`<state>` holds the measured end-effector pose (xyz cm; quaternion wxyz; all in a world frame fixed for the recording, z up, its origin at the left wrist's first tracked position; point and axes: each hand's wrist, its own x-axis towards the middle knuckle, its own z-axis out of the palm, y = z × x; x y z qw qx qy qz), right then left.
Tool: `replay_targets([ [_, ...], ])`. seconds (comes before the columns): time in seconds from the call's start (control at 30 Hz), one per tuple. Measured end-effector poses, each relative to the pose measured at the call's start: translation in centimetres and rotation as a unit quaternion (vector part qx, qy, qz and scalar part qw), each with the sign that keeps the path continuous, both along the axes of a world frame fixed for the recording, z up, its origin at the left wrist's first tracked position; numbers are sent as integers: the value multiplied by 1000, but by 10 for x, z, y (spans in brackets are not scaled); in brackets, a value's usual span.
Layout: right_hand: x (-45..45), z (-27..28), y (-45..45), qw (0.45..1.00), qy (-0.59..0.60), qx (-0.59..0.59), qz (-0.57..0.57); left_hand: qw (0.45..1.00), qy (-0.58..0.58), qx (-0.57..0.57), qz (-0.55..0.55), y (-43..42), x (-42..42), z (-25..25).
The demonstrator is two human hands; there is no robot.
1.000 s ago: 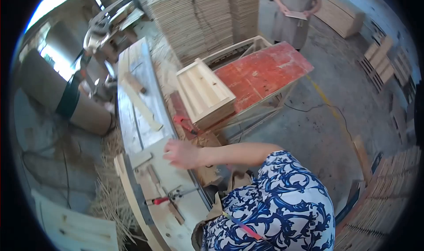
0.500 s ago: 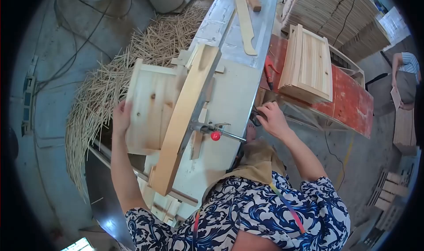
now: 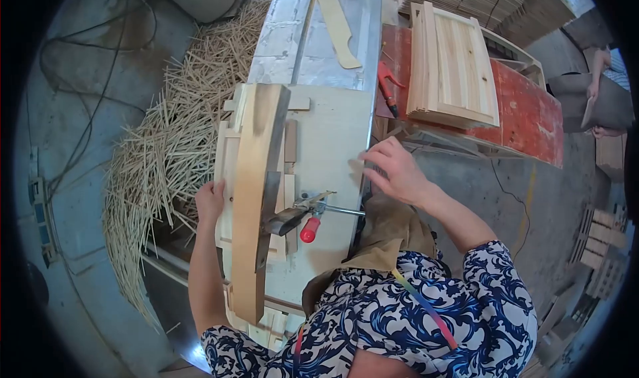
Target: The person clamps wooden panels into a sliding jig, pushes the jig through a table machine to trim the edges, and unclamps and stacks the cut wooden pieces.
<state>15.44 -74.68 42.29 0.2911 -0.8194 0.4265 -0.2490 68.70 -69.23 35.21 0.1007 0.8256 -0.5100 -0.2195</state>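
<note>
A pale wooden panel (image 3: pixel 228 178) lies mostly hidden under a long wooden beam (image 3: pixel 256 145), its left edge showing. My left hand (image 3: pixel 210 203) is at that edge, fingers closed on it. A toggle clamp with a red handle (image 3: pixel 309 230) sits right of the beam, on a pale board (image 3: pixel 326 132). Over the board's right edge hovers my right hand (image 3: pixel 397 172), fingers apart and holding nothing.
A heap of thin wood strips (image 3: pixel 180 145) lies to the left. Stacked wooden panels (image 3: pixel 459 65) stand on a red table (image 3: pixel 526 122), beside a red-handled tool (image 3: pixel 387 85). A shaped wooden strip (image 3: pixel 335 25) rests on the metal tabletop. Another person (image 3: pixel 592 92) is at far right.
My left hand has pushed the panel rightward under the beam. My right hand has come away from a dark object by the table edge. The clamp's red handle has swung toward me.
</note>
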Motion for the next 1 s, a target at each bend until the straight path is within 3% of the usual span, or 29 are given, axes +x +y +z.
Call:
replay_targets([
  [0.07, 12, 22, 2, 1000, -18, -7, -2, 999, -37, 13, -21, -21, 4, -8],
  [0.2, 67, 75, 4, 982, -153, -4, 112, 995, -79, -9, -64, -59, 21, -25],
  [0.27, 92, 88, 6, 977, -122, 8, 174, 998, -27, 2, -64, -58, 53, -63],
  [0.3, 104, 84, 11, 979, -67, -4, 194, 994, -53, 32, -91, -60, 87, -102],
  [0.33, 113, 76, 18, 979, -11, -14, 203, 991, 52, 114, -53, -66, 100, -100],
  [0.37, 115, 72, 22, 976, 29, -48, 209, 970, 210, 120, 13, -66, 88, -89],
  [0.43, 94, 59, 38, 975, 91, -79, 188, 916, 366, 166, -16, -62, 42, -39],
  [0.67, 40, 5, 63, 973, 168, -84, 135, 821, 542, 174, 45, -88, 23, -34],
  [0.73, 52, -7, 53, 942, 269, -27, 201, 898, 385, 195, 86, -90, 11, -15],
  [0.8, 67, -24, 42, 946, 262, -32, 188, 882, 413, 199, 109, -89, 22, -35],
  [0.87, 83, -38, 37, 951, 250, -32, 180, 872, 455, 168, 62, -82, 2, -17],
  [0.93, 97, -48, 34, 960, 194, 158, 125, 860, 469, 196, 49, -84, 10, -30],
  [1.0, 93, -59, 32, 968, 177, 142, 109, 859, 482, 131, 113, -82, 3, -40],
])
